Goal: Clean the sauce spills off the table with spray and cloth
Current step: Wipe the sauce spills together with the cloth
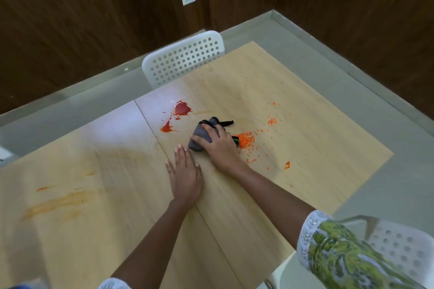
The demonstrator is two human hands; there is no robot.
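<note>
The right hand (217, 145) lies palm-down on a bunched grey cloth with black trim (203, 135), fingers spread and curled over the top of it, pressing it against the pale wood-grain table (305, 124). What the next wipe turns on is where the wet spill lies from that grip: the larger pool of glossy red sauce (182, 108) sits at about eleven o'clock from the cloth, near but not touching it, and a smaller red splash (167, 127) lies at about nine o'clock, just past the seam between the two tabletop panels. Both lie beyond the cloth's far left edge, so a push away and leftward looks like the likely stroke. A heap of orange crumbs (246, 139) touches the cloth at three o'clock, thinning into a scatter farther right. The left hand (185, 170) rests flat on the table at seven o'clock from the cloth, fingers straight and together, holding nothing; it looks like a brace. Both forearms reach up from six o'clock. No spray bottle is in view.
</note>
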